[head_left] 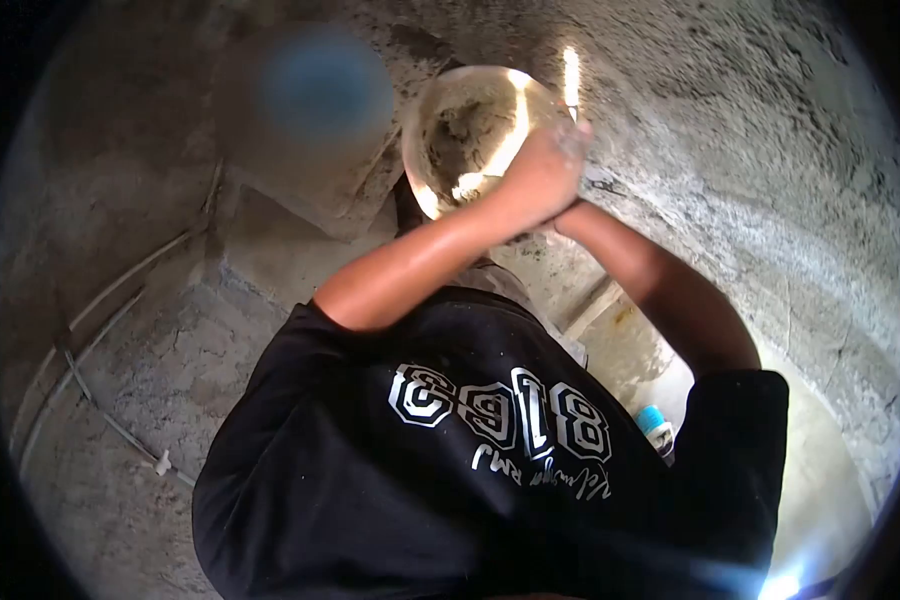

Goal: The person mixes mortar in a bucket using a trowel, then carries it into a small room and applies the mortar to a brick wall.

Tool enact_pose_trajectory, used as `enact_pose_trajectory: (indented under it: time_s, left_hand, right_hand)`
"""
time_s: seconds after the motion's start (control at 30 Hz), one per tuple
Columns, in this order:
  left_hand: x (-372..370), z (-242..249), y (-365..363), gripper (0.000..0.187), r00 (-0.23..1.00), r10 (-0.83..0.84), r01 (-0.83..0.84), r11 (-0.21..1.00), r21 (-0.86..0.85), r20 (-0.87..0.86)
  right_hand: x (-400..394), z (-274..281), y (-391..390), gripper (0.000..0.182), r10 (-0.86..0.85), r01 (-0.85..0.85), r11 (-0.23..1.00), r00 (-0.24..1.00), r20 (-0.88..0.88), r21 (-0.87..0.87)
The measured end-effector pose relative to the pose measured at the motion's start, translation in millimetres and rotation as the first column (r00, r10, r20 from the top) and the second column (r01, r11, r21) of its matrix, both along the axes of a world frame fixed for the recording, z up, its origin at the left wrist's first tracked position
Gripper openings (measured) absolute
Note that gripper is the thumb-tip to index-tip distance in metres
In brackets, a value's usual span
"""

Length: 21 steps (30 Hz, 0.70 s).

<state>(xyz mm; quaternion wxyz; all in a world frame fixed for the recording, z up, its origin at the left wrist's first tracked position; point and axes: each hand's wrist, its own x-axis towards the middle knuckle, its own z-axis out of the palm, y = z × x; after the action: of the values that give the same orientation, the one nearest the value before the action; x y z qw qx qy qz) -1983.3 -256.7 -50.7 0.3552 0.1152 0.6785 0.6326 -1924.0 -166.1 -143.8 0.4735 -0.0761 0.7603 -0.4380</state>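
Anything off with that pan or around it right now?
Nothing clearly wrong. The pan is held up in the left hand, with mortar clumped inside. The right hand is hidden behind it. A blurred blue smear looks like a lens artefact.

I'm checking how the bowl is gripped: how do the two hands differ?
The left hand is in full view, clenched over the near rim of the bowl; the right hand is almost hidden behind it, only its wrist end showing. The left forearm crosses in front; the right comes in beneath it. Both meet at the same side of the bowl.
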Motion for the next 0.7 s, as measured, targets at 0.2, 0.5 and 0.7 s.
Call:
enact_pose_trajectory:
  time_s: [0.2, 0.5, 0.7]
  left_hand:
    - [22.5, -15.2, -2.9, 0.048, 0.999, 0.019, -0.018, 1.0, 0.007, -0.039]
    - [9.3, 1.1, -39.4, 0.045, 0.999, 0.008, -0.005, 0.998, -0.06, 0.045]
    - [-41.2, 16.2, -69.5, 0.039, 0.986, 0.163, -0.164, 0.986, 0.015, 0.04]
  right_hand:
    - [9.2, 15.4, -13.5, 0.037, -0.317, 0.433, 0.884, 0.83, 0.459, -0.173]
    - [-7.8, 29.7, -40.1, 0.034, -0.46, 0.667, 0.719, 0.666, 0.587, -0.194]
    - [-14.7, 56.8, -42.2, 0.027, -0.677, 0.795, 0.599, 0.565, 0.471, -0.093]
